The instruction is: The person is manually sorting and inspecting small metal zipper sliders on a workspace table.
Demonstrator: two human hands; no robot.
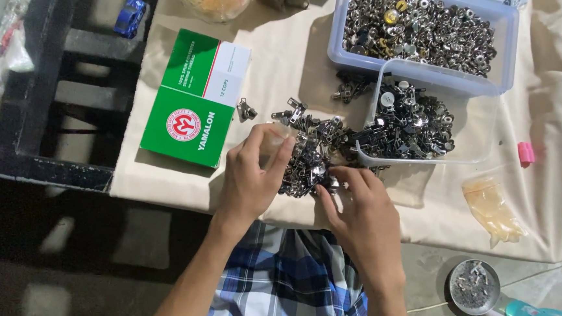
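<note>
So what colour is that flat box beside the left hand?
Green with a white corner, the box shows best in the head view.

Left of my zipper-pull pile [310,156]: box [195,99]; right: tipped tub [426,124]; behind: bin of snaps [425,33].

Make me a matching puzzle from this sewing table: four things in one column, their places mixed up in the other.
Things:
1. green and white cardboard box
2. small pink plastic piece
3. round metal dish
4. loose pile of dark metal zipper sliders

Places:
A. on the floor, below the cloth's edge
B. on the cloth, far right
C. between the left hand and right hand
D. on the cloth, left of both hands

Pairs: 1-D, 2-B, 3-A, 4-C
</note>
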